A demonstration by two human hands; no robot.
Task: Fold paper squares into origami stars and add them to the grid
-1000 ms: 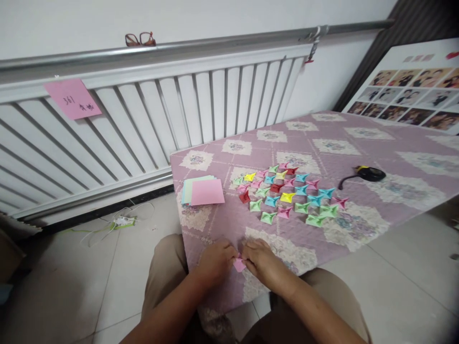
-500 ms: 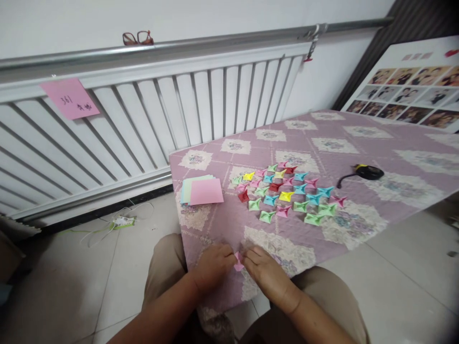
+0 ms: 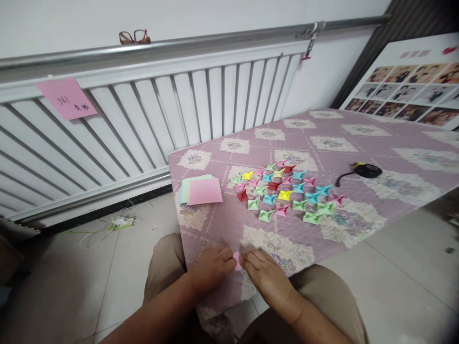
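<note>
Pink paper [image 3: 237,261], small and seemingly part-folded, lies on the desk [image 3: 223,231], held between our left hand [image 3: 212,268] and right hand [image 3: 266,274], fingers drawn together at its sides. Beyond, our folded shapes [image 3: 285,195] look finished; the stacked sheets [image 3: 206,191] are flat.

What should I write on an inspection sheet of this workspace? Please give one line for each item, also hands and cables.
Surface: purple cloth with pale floral patches.
Work pieces: small pink paper between the hands; folded papers in several colours; flat sheets stacked at left.
Clutter: black object with a yellow part, right of the folded papers.
Hands: left hand and right hand at either side of the small paper; grip unclear.
Cables: on cloth, nothing seen, unless the black object's tail is one; white cables on floor.
Surroundings: radiator; glasses above; photo board at right.
</note>
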